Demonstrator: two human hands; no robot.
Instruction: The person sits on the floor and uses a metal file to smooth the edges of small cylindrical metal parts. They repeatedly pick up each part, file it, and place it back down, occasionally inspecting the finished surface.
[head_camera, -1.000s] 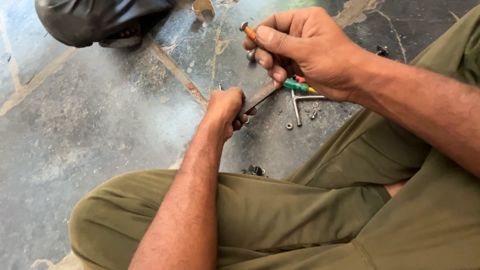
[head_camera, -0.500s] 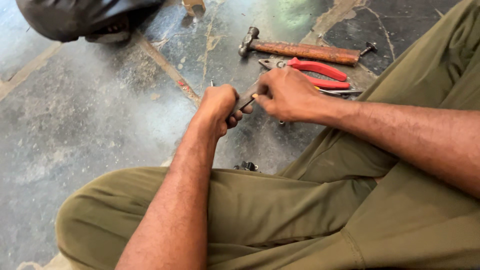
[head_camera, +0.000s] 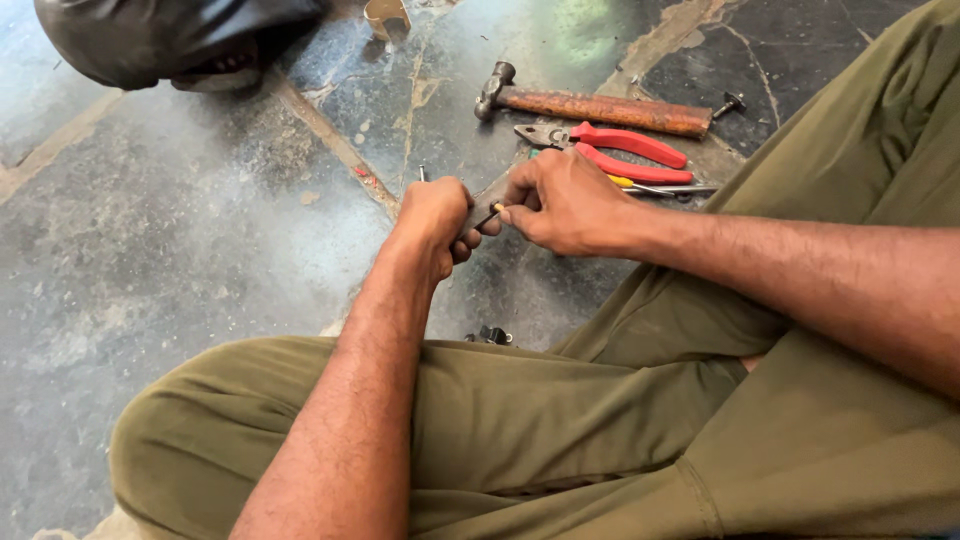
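A small flat metal piece (head_camera: 492, 190), mostly hidden, is being gripped at centre by the fisted left hand (head_camera: 437, 215). A thin orange-tipped tool (head_camera: 490, 214) is being pinched by the right hand (head_camera: 565, 203). At two o'clock, red-handled pliers (head_camera: 625, 152) and a hammer (head_camera: 590, 106) are lying on the floor (head_camera: 150, 230).

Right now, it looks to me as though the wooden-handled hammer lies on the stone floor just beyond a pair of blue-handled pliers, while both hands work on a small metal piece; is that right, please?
Not quite: the pliers' handles are red, not blue. The head view shows the wooden-handled hammer on the stone floor just beyond the red-handled pliers, while the left hand and right hand work on a small metal piece.
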